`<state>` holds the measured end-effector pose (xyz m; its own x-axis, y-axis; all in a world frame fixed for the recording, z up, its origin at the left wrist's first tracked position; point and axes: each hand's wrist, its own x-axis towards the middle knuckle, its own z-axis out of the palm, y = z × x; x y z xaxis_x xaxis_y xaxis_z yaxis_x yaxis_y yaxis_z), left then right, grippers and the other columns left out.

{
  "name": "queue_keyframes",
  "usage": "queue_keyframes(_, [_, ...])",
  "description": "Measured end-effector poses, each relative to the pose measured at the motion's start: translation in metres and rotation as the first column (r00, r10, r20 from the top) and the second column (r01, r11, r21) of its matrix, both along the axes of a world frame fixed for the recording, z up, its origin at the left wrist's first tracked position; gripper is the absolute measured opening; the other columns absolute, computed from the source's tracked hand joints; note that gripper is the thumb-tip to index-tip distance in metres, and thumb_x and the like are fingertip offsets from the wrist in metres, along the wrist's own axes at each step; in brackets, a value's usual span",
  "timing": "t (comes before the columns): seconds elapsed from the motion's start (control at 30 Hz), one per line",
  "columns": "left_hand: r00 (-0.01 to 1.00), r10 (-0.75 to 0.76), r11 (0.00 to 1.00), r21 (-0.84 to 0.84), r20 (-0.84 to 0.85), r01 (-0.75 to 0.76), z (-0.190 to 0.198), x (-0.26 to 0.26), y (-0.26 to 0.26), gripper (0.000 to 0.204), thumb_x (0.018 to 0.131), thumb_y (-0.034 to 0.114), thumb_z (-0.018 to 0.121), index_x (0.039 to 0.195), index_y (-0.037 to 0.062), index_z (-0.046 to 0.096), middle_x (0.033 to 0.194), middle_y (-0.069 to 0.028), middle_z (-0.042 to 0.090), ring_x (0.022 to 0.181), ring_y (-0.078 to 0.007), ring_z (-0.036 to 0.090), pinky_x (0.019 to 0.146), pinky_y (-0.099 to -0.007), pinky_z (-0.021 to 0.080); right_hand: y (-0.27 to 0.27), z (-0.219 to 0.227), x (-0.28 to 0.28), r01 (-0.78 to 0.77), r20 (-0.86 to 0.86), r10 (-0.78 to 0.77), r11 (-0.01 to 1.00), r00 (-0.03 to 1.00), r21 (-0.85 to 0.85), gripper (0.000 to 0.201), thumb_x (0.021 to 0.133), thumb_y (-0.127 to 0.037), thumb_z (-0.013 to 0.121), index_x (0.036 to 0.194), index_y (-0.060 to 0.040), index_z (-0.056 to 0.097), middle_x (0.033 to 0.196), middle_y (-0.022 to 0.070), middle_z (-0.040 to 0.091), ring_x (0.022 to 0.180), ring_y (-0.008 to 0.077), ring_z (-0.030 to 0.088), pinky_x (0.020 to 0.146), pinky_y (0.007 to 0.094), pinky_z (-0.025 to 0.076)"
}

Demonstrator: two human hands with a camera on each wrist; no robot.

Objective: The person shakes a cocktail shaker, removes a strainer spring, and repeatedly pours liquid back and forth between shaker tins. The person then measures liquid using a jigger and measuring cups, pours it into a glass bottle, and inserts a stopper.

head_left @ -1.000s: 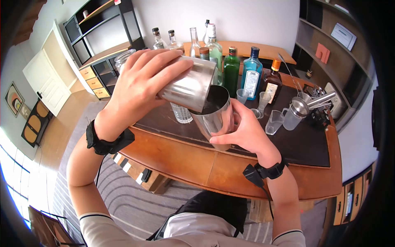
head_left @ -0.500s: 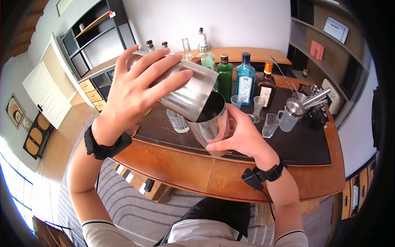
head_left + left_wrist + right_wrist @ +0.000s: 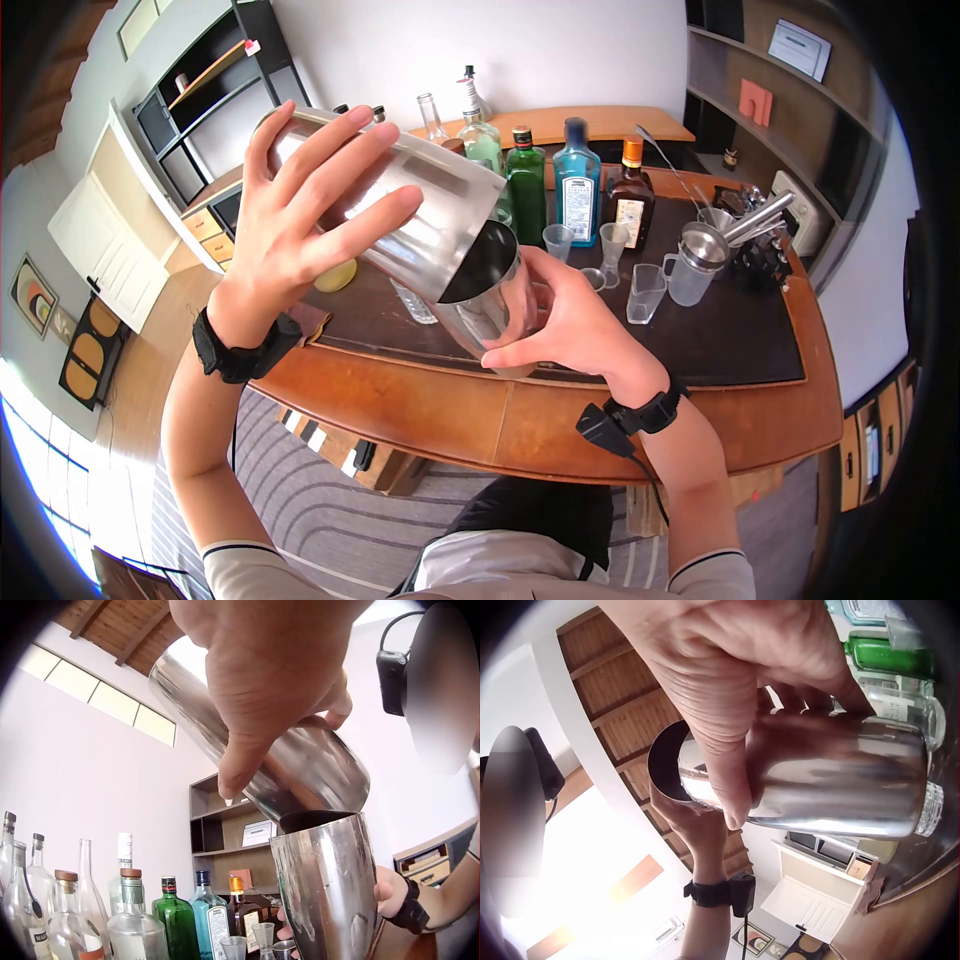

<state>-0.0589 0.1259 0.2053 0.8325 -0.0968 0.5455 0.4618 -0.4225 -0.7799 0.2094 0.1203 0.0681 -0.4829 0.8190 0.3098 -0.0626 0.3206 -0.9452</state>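
My left hand point(image 3: 285, 225) grips a large metal shaker tin point(image 3: 430, 195) from above and the side, fingers spread along its wall. The tin is tipped steeply, its mouth down at the rim of a second shaker tin point(image 3: 475, 318). My right hand point(image 3: 575, 325) holds this lower tin nearly upright, thumb in front and fingers round the back, above the table's front part. Both rims overlap in the left wrist view, and the lower tin point(image 3: 326, 889) has drops on its outside. What is inside either tin is hidden. A cut-glass tumbler point(image 3: 413, 302) stands partly hidden behind them.
Behind the tins stand a green bottle point(image 3: 525, 185), a blue bottle point(image 3: 577, 195), a brown bottle point(image 3: 632, 205) and several clear bottles. Farther right are small measuring cups point(image 3: 612, 250), a clear beaker point(image 3: 645, 293) and a jug point(image 3: 690, 280) with a strainer on top.
The upper tin has tipped further, its base rising, and the left fingers are spread wider on it. The right hand keeps holding the lower tin under it. The head view has shifted slightly.
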Motion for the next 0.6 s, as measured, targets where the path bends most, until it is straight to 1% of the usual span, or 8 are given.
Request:
queue_keyframes(0.17, [0.999,-0.045,0.998,0.041,0.004,0.045,0.005,0.003,0.001,0.056,0.079,0.010,0.076,0.126,0.0328,0.056,0.132,-0.0043,0.064,0.118,-0.0257,0.064,0.109,-0.0585,0.037,-0.001,-0.001,-0.001,0.022,0.032,-0.022,1.000,0.999,0.000,0.096,0.061,-0.006,0.096,0.142,-0.0016,0.045,0.131,0.0076,0.057,0.119,0.0197,0.059,0.098,0.0372,0.054])
queue_keyframes(0.23, [0.996,-0.026,0.997,0.072,-0.085,0.032,0.009,0.003,-0.001,0.059,0.078,0.012,0.077,0.127,0.0344,0.054,0.130,-0.0035,0.065,0.118,-0.0253,0.065,0.110,-0.0589,0.037,0.003,-0.008,-0.003,0.007,-0.060,-0.003,0.998,0.998,0.069,0.100,0.058,-0.022,0.098,0.140,0.0024,0.048,0.116,0.0109,0.063,0.106,0.0198,0.063,0.094,0.0346,0.051])
queue_keyframes(0.27, [0.996,-0.027,0.997,0.070,-0.087,0.033,0.010,0.003,0.000,0.059,0.078,0.012,0.077,0.127,0.0344,0.054,0.130,-0.0035,0.065,0.118,-0.0253,0.065,0.110,-0.0589,0.037,0.002,-0.007,-0.003,0.008,-0.062,-0.004,0.998,0.998,0.067,0.100,0.058,-0.022,0.098,0.140,0.0024,0.048,0.116,0.0109,0.063,0.106,0.0198,0.063,0.094,0.0346,0.051])
queue_keyframes(0.33, [0.994,-0.039,0.993,0.103,-0.101,0.049,0.010,0.003,0.001,0.058,0.079,0.013,0.077,0.127,0.0337,0.054,0.129,-0.0032,0.066,0.118,-0.0252,0.064,0.111,-0.0587,0.037,-0.002,0.001,-0.002,-0.009,0.031,0.007,0.999,1.000,0.049,0.090,0.061,-0.002,0.094,0.138,-0.0009,0.047,0.126,0.0069,0.058,0.117,0.0194,0.060,0.095,0.0360,0.056])
queue_keyframes(0.47, [0.997,-0.033,0.995,0.091,-0.075,0.039,0.010,0.003,0.002,0.055,0.079,0.013,0.076,0.127,0.0314,0.054,0.130,-0.0038,0.066,0.118,-0.0254,0.064,0.111,-0.0580,0.036,-0.002,0.005,0.001,-0.009,0.026,0.008,0.999,1.000,0.041,0.089,0.061,-0.001,0.094,0.137,-0.0008,0.047,0.125,0.0070,0.058,0.117,0.0191,0.060,0.095,0.0360,0.057])
queue_keyframes(0.53, [0.999,-0.023,0.998,0.058,-0.034,0.025,0.008,0.000,0.006,0.053,0.080,0.013,0.075,0.128,0.0267,0.056,0.131,-0.0054,0.065,0.119,-0.0268,0.063,0.111,-0.0571,0.036,0.000,0.005,0.004,-0.024,-0.021,0.025,0.999,0.999,0.046,0.089,0.061,0.000,0.094,0.138,-0.0009,0.048,0.125,0.0069,0.059,0.116,0.0189,0.060,0.095,0.0361,0.056])
queue_keyframes(0.57, [0.999,-0.021,0.998,0.057,-0.033,0.023,0.005,-0.001,0.007,0.053,0.080,0.013,0.075,0.128,0.0267,0.056,0.131,-0.0054,0.065,0.119,-0.0268,0.063,0.111,-0.0571,0.036,0.000,0.006,0.005,-0.025,-0.020,0.026,0.999,0.999,0.045,0.089,0.061,0.000,0.094,0.138,-0.0009,0.048,0.125,0.0069,0.059,0.116,0.0189,0.060,0.095,0.0361,0.056])
queue_keyframes(0.6, [1.000,-0.017,0.999,0.030,0.023,0.017,0.001,-0.002,0.010,0.052,0.081,0.013,0.074,0.128,0.0245,0.056,0.131,-0.0064,0.065,0.120,-0.0276,0.063,0.111,-0.0568,0.036,0.000,0.008,0.007,-0.015,-0.031,0.016,0.999,0.999,0.043,0.090,0.061,0.000,0.093,0.138,-0.0011,0.048,0.125,0.0068,0.059,0.115,0.0185,0.061,0.095,0.0359,0.056])
